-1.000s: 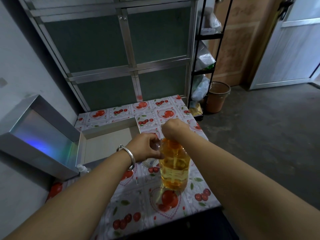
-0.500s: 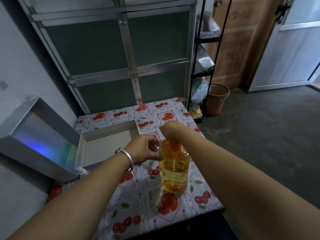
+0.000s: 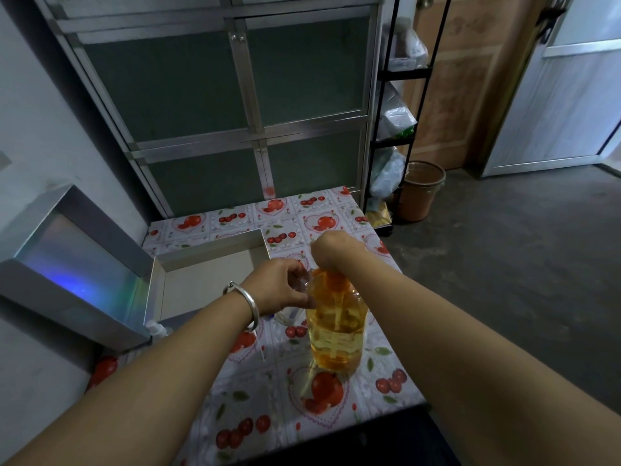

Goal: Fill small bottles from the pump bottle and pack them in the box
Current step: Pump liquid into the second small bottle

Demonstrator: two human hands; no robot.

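Observation:
A clear pump bottle (image 3: 336, 327) of amber liquid stands upright on the fruit-patterned tablecloth (image 3: 255, 391). My right hand (image 3: 331, 252) sits on top of its orange pump head, fingers bent down over it and mostly hidden. My left hand (image 3: 277, 285), with a silver bangle on the wrist, holds a small clear bottle (image 3: 300, 283) against the pump's spout. The open silver box (image 3: 208, 280) lies just left of my hands, its shiny lid (image 3: 77, 270) raised against the wall. Another small clear bottle (image 3: 287, 314) stands half hidden under my left hand.
A small white-capped bottle (image 3: 156, 329) sits at the box's near corner. A metal-framed cabinet (image 3: 235, 105) stands behind the table. To the right are a black shelf rack (image 3: 400, 105) with bags and a brown bucket (image 3: 421, 190) on the grey floor.
My hands and the pump bottle stay in the same pose. The view has tilted slightly, nothing else differs.

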